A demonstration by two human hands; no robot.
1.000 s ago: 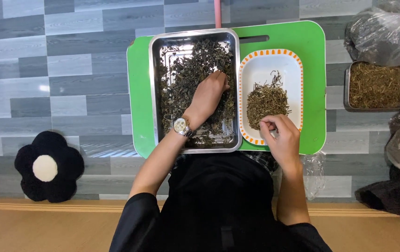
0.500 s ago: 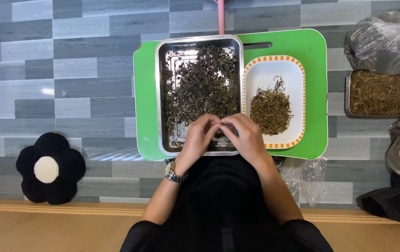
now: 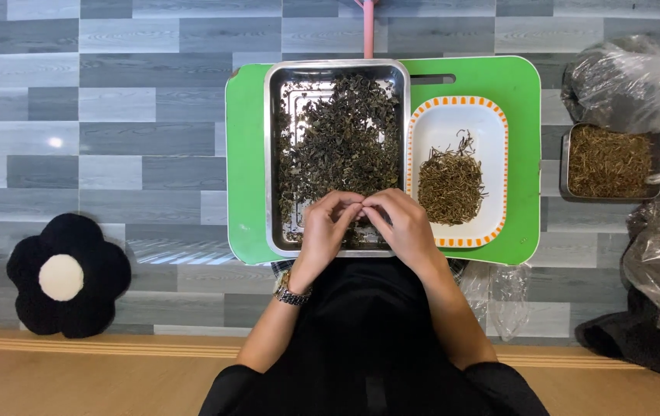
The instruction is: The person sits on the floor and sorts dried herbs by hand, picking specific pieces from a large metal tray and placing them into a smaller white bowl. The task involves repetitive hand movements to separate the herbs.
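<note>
Your left hand and right hand meet over the near edge of the metal tray, fingertips touching each other and pinched together on a small bit of the dark dried leaves (too tiny to tell exactly what piece). Those leaves are spread across most of the tray, thicker toward the middle and far end. The tray sits on a green cutting board, and just beside it on the same board is a white plate with an orange dashed rim holding a small heap of thin brownish stems. There's a wristwatch on your left wrist. Off to the right, well apart from the board, another small metal tray full of the same brownish stems sits among crumpled clear plastic bags. On the grey plank floor to your left lies a black flower-shaped cushion with a white centre.
</note>
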